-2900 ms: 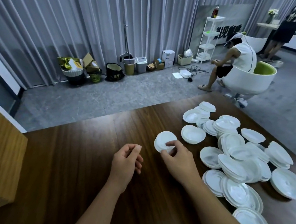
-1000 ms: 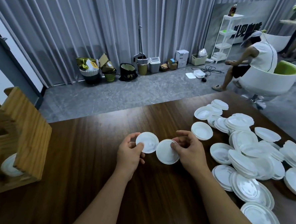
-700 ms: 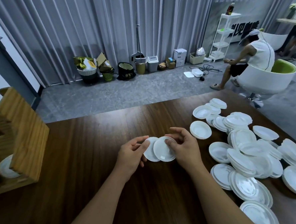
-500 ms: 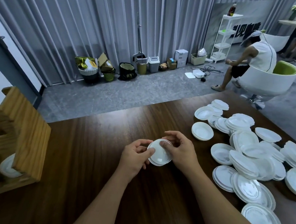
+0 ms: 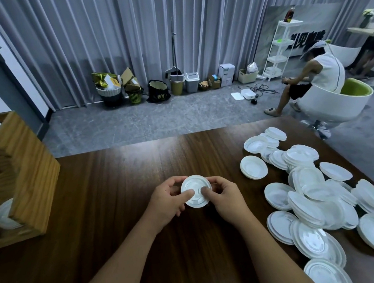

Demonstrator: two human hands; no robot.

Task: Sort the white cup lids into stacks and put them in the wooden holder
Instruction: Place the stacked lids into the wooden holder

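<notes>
On the dark worktop point(image 5: 118, 181) most white lids point(image 5: 310, 192) lie unsorted at the right, the wooden holder point(image 5: 24, 175) at left shows few, while left hand point(image 5: 167, 202) and right hand point(image 5: 224, 200) pinch one small stack point(image 5: 197, 189) between them.

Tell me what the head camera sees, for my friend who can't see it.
Both hands, left hand and right hand, hold a small white lid stack above a dark wooden table. Loose lids lie right; a wooden holder stands left.
</notes>
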